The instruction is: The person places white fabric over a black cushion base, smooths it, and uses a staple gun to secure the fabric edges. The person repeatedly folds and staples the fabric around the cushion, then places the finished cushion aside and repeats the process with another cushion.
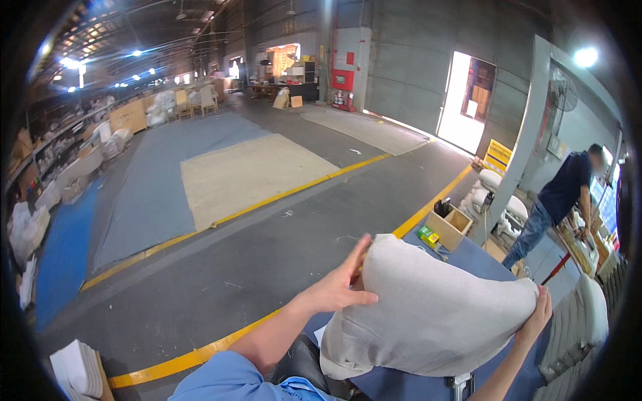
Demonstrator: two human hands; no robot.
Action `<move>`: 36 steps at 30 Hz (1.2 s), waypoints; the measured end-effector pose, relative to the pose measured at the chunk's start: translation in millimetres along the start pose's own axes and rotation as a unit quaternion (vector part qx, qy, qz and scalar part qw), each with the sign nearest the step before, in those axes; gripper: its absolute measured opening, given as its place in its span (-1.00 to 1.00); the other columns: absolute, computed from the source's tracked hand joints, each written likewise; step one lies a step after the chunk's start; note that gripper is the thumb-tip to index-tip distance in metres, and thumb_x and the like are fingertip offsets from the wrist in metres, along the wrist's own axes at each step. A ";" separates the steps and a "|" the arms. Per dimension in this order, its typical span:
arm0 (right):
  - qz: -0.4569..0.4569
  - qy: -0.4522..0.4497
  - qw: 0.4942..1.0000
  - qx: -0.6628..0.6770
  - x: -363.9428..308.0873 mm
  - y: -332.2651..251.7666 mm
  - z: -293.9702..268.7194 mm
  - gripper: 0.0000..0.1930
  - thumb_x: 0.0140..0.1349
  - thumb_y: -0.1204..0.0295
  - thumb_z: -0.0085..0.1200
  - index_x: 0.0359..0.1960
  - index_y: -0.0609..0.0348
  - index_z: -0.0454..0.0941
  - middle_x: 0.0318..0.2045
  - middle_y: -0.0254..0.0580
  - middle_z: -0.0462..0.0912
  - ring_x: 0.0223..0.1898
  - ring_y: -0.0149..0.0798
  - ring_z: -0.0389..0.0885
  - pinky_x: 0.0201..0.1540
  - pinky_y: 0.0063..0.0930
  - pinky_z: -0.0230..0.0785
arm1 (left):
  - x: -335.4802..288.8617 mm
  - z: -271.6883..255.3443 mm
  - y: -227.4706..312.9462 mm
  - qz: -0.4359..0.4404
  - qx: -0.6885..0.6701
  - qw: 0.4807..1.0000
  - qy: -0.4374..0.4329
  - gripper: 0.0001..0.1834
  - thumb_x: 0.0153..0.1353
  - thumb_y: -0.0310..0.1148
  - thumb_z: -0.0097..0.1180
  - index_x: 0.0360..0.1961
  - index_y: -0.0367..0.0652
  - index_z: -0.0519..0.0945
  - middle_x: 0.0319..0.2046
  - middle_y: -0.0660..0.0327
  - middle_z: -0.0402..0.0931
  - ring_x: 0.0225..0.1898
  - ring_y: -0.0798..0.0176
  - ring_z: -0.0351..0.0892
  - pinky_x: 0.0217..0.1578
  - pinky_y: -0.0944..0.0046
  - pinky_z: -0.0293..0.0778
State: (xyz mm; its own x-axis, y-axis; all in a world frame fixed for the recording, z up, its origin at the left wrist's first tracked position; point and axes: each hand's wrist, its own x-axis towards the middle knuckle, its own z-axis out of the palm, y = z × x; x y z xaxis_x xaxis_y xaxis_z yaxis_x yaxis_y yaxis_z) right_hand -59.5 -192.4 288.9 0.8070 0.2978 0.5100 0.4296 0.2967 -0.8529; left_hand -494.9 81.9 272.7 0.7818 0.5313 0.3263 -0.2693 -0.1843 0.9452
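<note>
L fingers [356,259] & R fingers [543,305] hold grey cushion [435,311] (opp. ends).

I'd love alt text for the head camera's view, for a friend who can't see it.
A person's left hand and right hand hold a pale grey fabric-covered piece by both sides, over a blue table. A wooden box stands at the table's far end; at right, a co-worker leans forward. Grey workshop floor spreads beyond.
</note>
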 end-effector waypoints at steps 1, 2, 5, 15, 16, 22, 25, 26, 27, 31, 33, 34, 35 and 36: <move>-0.008 0.010 1.000 -0.009 -3.8 -6.1 4.9 -0.60 0.60 0.13 0.02 -0.05 0.27 0.67 -0.21 -0.30 0.68 -0.15 -0.43 0.58 -0.04 -0.50 0.41 | -2.8 8.4 5.5 0.034 -0.025 0.998 0.056 0.23 0.21 -0.39 0.52 0.66 -0.18 -0.17 0.53 -0.04 0.16 0.51 0.00 0.24 0.51 0.01 0.14; -0.016 0.020 1.000 -0.017 -7.4 -10.8 9.4 -0.61 0.61 0.13 0.01 -0.05 0.27 0.67 -0.22 -0.31 0.67 -0.16 -0.43 0.58 -0.05 -0.50 0.41 | -2.9 17.6 12.3 0.054 0.003 0.996 0.075 0.24 0.22 -0.35 0.52 0.66 -0.17 -0.18 0.52 -0.06 0.16 0.51 0.00 0.23 0.52 0.01 0.13; -0.032 0.050 0.998 -0.012 -16.2 -16.7 16.5 -0.60 0.62 0.14 -0.03 -0.06 0.26 0.66 -0.22 -0.30 0.67 -0.18 -0.43 0.59 -0.07 -0.50 0.41 | 0.8 35.2 15.7 0.096 0.045 0.984 0.140 0.26 0.22 -0.23 0.55 0.66 -0.19 -0.17 0.49 -0.06 0.19 0.50 0.02 0.24 0.50 0.01 0.13; -0.059 0.131 0.989 0.015 -54.5 -7.1 14.4 -0.28 0.60 -0.19 -0.29 0.32 0.26 0.48 0.09 -0.07 0.62 0.15 -0.24 0.59 0.24 -0.32 0.42 | -0.1 53.0 -47.5 0.201 0.165 0.914 0.313 0.02 0.42 0.34 0.04 0.49 -0.40 0.22 0.38 -0.12 0.34 0.36 -0.03 0.42 0.36 -0.01 0.33; -0.049 0.119 0.992 0.005 -60.4 -10.1 29.3 -0.23 0.59 -0.25 -0.31 0.31 0.27 0.48 0.13 -0.04 0.60 0.18 -0.24 0.57 0.26 -0.30 0.41 | -4.3 48.1 -47.7 0.187 0.161 0.913 0.325 0.01 0.43 0.38 -0.05 0.48 -0.39 0.25 0.37 -0.12 0.35 0.35 -0.04 0.43 0.36 -0.02 0.34; -0.084 0.142 0.986 0.031 -91.8 -19.9 28.8 -0.05 0.49 -0.42 -0.35 0.35 0.34 0.40 0.19 -0.04 0.56 0.18 -0.25 0.57 0.26 -0.28 0.41 | 7.9 63.6 -62.8 0.227 0.001 0.924 0.306 -0.03 0.45 0.38 -0.15 0.44 -0.37 0.29 0.36 -0.16 0.37 0.36 -0.09 0.43 0.36 -0.10 0.35; -0.107 0.155 0.982 0.031 -108.7 -15.4 28.1 -0.01 0.47 -0.46 -0.36 0.35 0.36 0.38 0.19 -0.06 0.56 0.20 -0.25 0.56 0.29 -0.28 0.39 | 17.1 67.3 -62.5 0.220 0.010 0.928 0.301 -0.07 0.46 0.34 -0.13 0.43 -0.36 0.30 0.36 -0.16 0.36 0.36 -0.08 0.43 0.36 -0.11 0.33; -0.104 0.158 0.981 0.039 -109.1 -5.0 24.7 -0.01 0.46 -0.47 -0.36 0.35 0.37 0.38 0.18 -0.06 0.56 0.21 -0.25 0.55 0.30 -0.28 0.38 | 17.8 68.2 -63.4 0.214 0.010 0.930 0.298 -0.08 0.46 0.32 -0.12 0.43 -0.36 0.30 0.36 -0.16 0.36 0.36 -0.08 0.43 0.36 -0.11 0.33; -0.114 0.160 0.979 0.052 -103.0 -1.2 22.4 0.00 0.46 -0.47 -0.37 0.34 0.37 0.38 0.18 -0.07 0.56 0.22 -0.24 0.55 0.31 -0.28 0.37 | 17.5 68.6 -62.4 0.213 0.009 0.931 0.297 -0.09 0.46 0.31 -0.11 0.43 -0.36 0.30 0.36 -0.16 0.36 0.36 -0.07 0.43 0.37 -0.12 0.33; -0.119 0.125 0.985 -0.032 -86.0 -4.6 29.2 -0.08 0.51 -0.40 -0.33 0.31 0.35 0.43 0.17 -0.09 0.57 0.22 -0.23 0.52 0.34 -0.28 0.29 | 10.7 62.2 -53.0 0.215 0.016 0.930 0.299 -0.14 0.47 0.25 -0.08 0.42 -0.35 0.31 0.35 -0.16 0.36 0.36 -0.06 0.42 0.37 -0.13 0.31; -0.125 0.112 0.985 -0.051 -79.3 -7.6 31.4 -0.09 0.51 -0.40 -0.34 0.30 0.32 0.44 0.17 -0.13 0.58 0.23 -0.25 0.50 0.35 -0.29 0.27 | 5.1 59.9 -44.4 0.216 0.020 0.931 0.293 -0.17 0.47 0.22 -0.06 0.41 -0.35 0.31 0.35 -0.16 0.35 0.36 -0.06 0.42 0.37 -0.14 0.30; -0.124 0.104 0.986 -0.050 -76.4 -9.8 31.8 -0.09 0.51 -0.40 -0.33 0.30 0.32 0.45 0.15 -0.12 0.59 0.22 -0.25 0.50 0.34 -0.29 0.28 | 3.2 59.3 -41.0 0.213 0.022 0.933 0.288 -0.18 0.47 0.21 -0.06 0.41 -0.34 0.31 0.35 -0.16 0.35 0.36 -0.06 0.42 0.38 -0.15 0.30; -0.123 0.093 0.985 -0.075 -75.0 -14.7 27.5 -0.09 0.51 -0.40 -0.34 0.30 0.32 0.45 0.16 -0.12 0.59 0.21 -0.24 0.51 0.34 -0.29 0.28 | -0.9 58.3 -37.3 0.209 0.030 0.936 0.281 -0.19 0.47 0.19 -0.05 0.40 -0.34 0.32 0.35 -0.16 0.35 0.36 -0.06 0.42 0.38 -0.15 0.29; -0.121 0.082 0.985 -0.095 -73.7 -19.5 26.2 -0.09 0.52 -0.39 -0.34 0.31 0.33 0.45 0.16 -0.11 0.58 0.21 -0.24 0.51 0.34 -0.29 0.28 | -7.5 53.3 -32.8 0.205 0.044 0.938 0.276 -0.20 0.47 0.18 -0.04 0.40 -0.34 0.32 0.35 -0.16 0.35 0.36 -0.05 0.41 0.38 -0.15 0.29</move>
State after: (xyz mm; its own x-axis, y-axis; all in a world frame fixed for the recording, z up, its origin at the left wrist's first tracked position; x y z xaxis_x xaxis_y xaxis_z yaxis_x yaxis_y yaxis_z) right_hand -138.0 -196.3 270.9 0.7189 0.0842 0.6900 0.6733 0.1619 -0.7214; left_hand -461.9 39.8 239.1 0.2047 0.7435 0.6367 -0.4170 -0.5223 0.7439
